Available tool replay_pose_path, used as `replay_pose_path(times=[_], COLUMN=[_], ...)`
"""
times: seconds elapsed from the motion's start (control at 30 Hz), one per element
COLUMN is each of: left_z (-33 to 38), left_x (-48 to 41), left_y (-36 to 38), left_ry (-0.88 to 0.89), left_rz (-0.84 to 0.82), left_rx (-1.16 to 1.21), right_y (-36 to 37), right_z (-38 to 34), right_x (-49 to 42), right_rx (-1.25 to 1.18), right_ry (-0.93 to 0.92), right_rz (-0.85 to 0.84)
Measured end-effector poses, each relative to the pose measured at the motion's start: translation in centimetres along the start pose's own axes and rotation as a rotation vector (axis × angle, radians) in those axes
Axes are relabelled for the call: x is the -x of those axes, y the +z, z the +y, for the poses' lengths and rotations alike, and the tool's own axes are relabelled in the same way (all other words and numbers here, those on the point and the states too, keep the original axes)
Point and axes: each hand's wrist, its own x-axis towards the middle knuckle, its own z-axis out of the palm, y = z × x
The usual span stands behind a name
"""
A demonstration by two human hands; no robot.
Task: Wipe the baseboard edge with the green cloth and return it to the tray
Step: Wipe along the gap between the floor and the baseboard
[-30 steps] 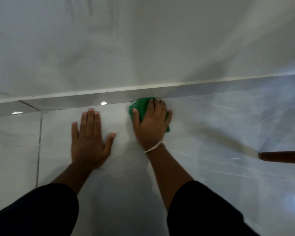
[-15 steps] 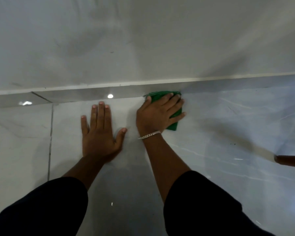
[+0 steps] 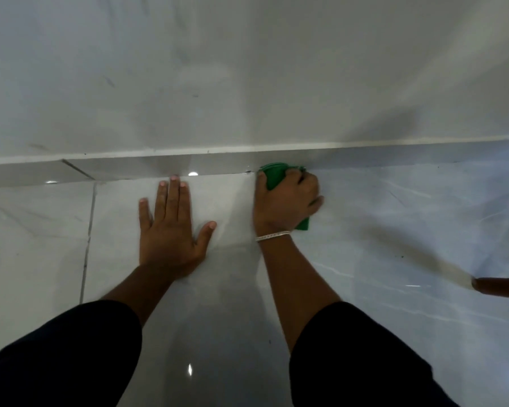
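Observation:
The green cloth (image 3: 274, 176) is bunched under my right hand (image 3: 287, 205), pressed against the foot of the grey tiled baseboard (image 3: 130, 168) where it meets the floor. My fingers curl over the cloth and hide most of it; a corner sticks out below my palm. A thin bracelet circles that wrist. My left hand (image 3: 171, 230) lies flat on the glossy floor tile to the left, fingers spread, fingertips close to the baseboard. No tray is in view.
A white wall (image 3: 247, 69) rises above the baseboard. A brown wooden leg or pole (image 3: 500, 287) enters from the right edge, low over the floor. A tile joint (image 3: 88, 233) runs toward me at the left. My dark-clothed knees fill the bottom corners.
My right hand has slid the cloth to the right along the baseboard and curled tighter over it. My left hand stays flat on the floor.

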Motion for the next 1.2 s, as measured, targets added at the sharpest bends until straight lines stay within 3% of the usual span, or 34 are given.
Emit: replay_pose_path(times=[0.17, 0.33, 0.43, 0.57, 0.7, 0.87, 1.0, 1.1, 1.2], left_z=[-0.9, -2.3, -2.4, -2.6, -2.5, -2.4, -2.6, -2.4, -2.5], left_x=[0.5, 1.4, 1.3, 1.2, 1.3, 1.2, 1.1, 1.1, 0.9], left_y=[-0.4, 0.0, 0.3, 0.1, -0.3, -0.3, 0.0, 0.0, 0.1], left_ry=[0.047, 0.020, 0.014, 0.015, 0.023, 0.025, 0.018, 0.020, 0.016], left_rz=[-0.019, -0.007, -0.014, -0.035, -0.037, -0.029, -0.016, -0.022, -0.031], left_rx=[-0.005, 0.005, -0.003, -0.001, 0.017, 0.033, 0.032, 0.020, 0.010], right_y=[-1.5, -2.7, -1.6, 0.1, -1.1, -3.7, -3.3, -1.6, -0.1], right_z=[0.9, 3.3, 1.2, -2.3, -0.9, 3.7, 3.4, 0.6, -2.3], right_x=[-1.8, -4.2, -2.7, 0.8, -0.8, -5.7, -6.7, -4.0, 0.1], right_rx=[0.001, -0.030, -0.055, -0.072, -0.038, -0.021, -0.050, -0.086, -0.113], right_ry=[-0.078, 0.059, 0.107, -0.032, -0.100, 0.121, 0.204, 0.180, 0.019], right_rz=[-0.075, 0.006, 0.019, -0.051, -0.078, 0.046, 0.101, 0.039, -0.042])
